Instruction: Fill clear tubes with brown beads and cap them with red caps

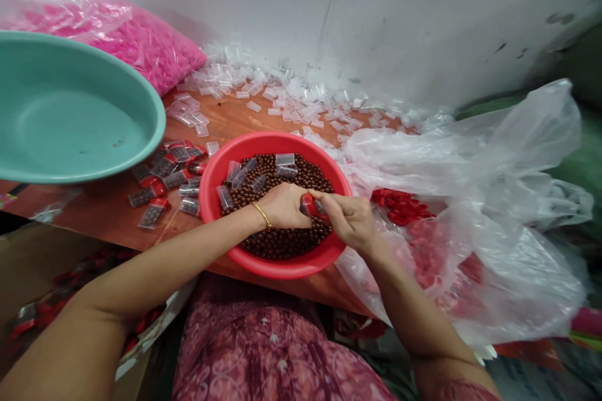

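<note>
Right above the right half of the red basin (291,268), the left hand (285,205) and right hand (352,218) are held close together, forearms angled inward! Between them, a small red-capped container (309,203) is tightly pinched over the brown beads (277,248) inside the basin.

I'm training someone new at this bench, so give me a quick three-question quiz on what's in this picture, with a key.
1. True or false: in the picture, the teal basin is to the left of the red basin.
2. Multiple choice: what colour are the beads in the red basin? A) blue B) brown C) white
3. Short answer: what do the left hand and the right hand hold between them?

Key:
1. True.
2. B.
3. A small red-ended piece, held over the red basin; fingers hide part of it.
</note>
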Demonstrator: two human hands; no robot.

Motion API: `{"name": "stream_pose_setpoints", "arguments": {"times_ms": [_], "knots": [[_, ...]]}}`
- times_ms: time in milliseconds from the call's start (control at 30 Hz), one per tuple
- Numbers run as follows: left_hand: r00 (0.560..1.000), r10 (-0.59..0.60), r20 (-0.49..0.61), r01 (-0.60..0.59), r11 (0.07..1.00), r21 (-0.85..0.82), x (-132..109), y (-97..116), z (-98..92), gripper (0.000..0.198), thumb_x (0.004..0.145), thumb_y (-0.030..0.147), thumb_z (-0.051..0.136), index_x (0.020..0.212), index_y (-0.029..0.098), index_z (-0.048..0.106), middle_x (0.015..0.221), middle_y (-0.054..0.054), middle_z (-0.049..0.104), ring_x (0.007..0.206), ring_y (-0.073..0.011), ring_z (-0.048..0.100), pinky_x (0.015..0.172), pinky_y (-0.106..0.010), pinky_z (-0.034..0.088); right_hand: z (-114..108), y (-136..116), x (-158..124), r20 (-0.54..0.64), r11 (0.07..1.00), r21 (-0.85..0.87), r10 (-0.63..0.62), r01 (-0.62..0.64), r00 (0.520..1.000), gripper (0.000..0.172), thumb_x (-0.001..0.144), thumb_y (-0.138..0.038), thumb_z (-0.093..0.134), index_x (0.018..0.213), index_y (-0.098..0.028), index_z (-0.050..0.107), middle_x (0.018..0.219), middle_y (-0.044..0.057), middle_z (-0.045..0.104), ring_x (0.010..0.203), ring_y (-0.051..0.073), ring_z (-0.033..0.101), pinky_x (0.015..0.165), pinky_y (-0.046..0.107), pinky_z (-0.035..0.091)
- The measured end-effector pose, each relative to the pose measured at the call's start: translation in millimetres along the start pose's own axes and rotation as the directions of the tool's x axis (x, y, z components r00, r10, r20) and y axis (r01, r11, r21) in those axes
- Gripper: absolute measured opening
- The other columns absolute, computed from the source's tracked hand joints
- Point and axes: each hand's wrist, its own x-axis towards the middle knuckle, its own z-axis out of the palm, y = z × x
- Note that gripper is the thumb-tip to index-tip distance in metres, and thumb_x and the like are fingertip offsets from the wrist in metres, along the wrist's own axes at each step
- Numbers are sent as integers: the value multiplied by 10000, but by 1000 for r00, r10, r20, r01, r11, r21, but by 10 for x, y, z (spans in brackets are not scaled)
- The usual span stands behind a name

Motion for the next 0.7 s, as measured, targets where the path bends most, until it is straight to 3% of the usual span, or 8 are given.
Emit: {"name": "stream_pose_setpoints", "arguments": {"times_ms": [100,200,300,400,467,633,700], "knots": [[998,25,49,-31,992,123,21,30,14,164,604,289,556,611,155,648,558,-55,624,567,-204,593,522,-257,382,63,36,77,-93,954,185,256,-236,962,429,939,-390,350,778,-149,666,511,-12,510,453,95,480,469,218,413],[997,7,74,-22,979,204,19,26,20,188,613,295,548,630,147,663,597,-94,649,623,-256,631,563,-296,433,283,95,127,-87,875,356,381,-328,921,456,948,-443,271,1066,-155,605,711,22,582,620,117,557,583,241,480],[996,-3,90,-15,980,200,19,11,-1,202,625,296,545,680,151,675,623,-90,661,662,-249,647,606,-293,467,457,156,169,-29,833,415,414,-365,910,520,961,-436,147,1351,-205,402,996,71,613,888,139,599,790,302,510],[993,-20,115,-4,978,208,23,-11,-34,212,607,292,558,711,150,675,633,-84,661,681,-242,650,636,-289,487,499,164,202,46,835,391,402,-387,914,541,964,-415,83,1448,-238,247,1218,84,562,1105,152,546,951,368,456],[992,-17,124,-9,977,212,18,-31,-46,225,596,291,568,730,145,674,648,-87,664,687,-249,651,642,-298,494,483,141,221,101,838,388,375,-384,921,541,965,-413,94,1460,-235,223,1312,83,512,1190,151,500,1024,389,405],[992,57,109,-76,983,170,12,-54,-45,263,617,287,564,799,130,669,733,-102,682,717,-258,652,647,-312,504,467,103,276,283,710,522,378,-472,882,585,961,-430,54,1439,-196,297,1223,99,590,1147,143,559,1003,367,448],[993,50,105,-68,983,173,19,-41,-47,251,633,286,554,794,129,666,748,-105,685,727,-257,654,651,-311,505,473,96,284,287,689,539,390,-484,875,618,952,-432,-4,1444,-187,280,1230,107,588,1148,147,562,990,373,460]]}}
